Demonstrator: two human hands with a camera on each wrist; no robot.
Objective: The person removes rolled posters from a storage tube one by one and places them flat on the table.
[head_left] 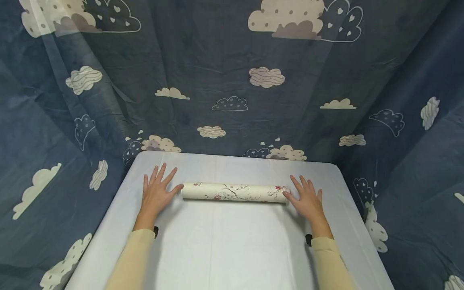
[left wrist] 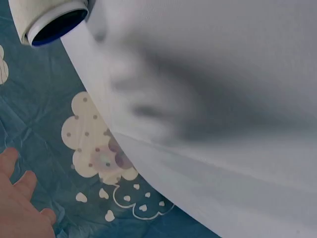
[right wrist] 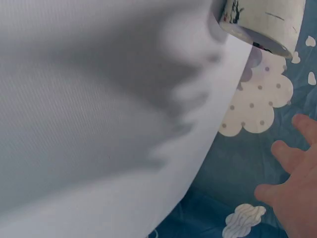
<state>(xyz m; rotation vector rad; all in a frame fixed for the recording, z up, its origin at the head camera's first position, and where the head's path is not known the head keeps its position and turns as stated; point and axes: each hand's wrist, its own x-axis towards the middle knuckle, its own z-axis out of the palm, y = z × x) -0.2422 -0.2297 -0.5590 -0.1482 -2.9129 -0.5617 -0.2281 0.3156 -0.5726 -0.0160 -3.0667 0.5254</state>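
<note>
A cream roll of wallpaper (head_left: 235, 192) printed with dark branches and red blossoms lies crosswise on the white table. My left hand (head_left: 156, 196) is spread beside its left end, thumb tip right at the edge of the roll. At the other end, my right hand (head_left: 306, 199) has its fingers spread too, with the thumb overlapping the roll's corner in the head view. Both wrist views show the roll's hollow end: the left one has the open end (left wrist: 54, 22) with a dark inside, and the right one has the printed end (right wrist: 270, 25).
The white table (head_left: 250, 249) has rounded far corners and carries soft shadows of both hands. Dark blue cloth (head_left: 217, 52) with cloud prints hangs behind it and along both sides. A dark band shows at each wrist, by the pale yellow sleeves (head_left: 132, 257).
</note>
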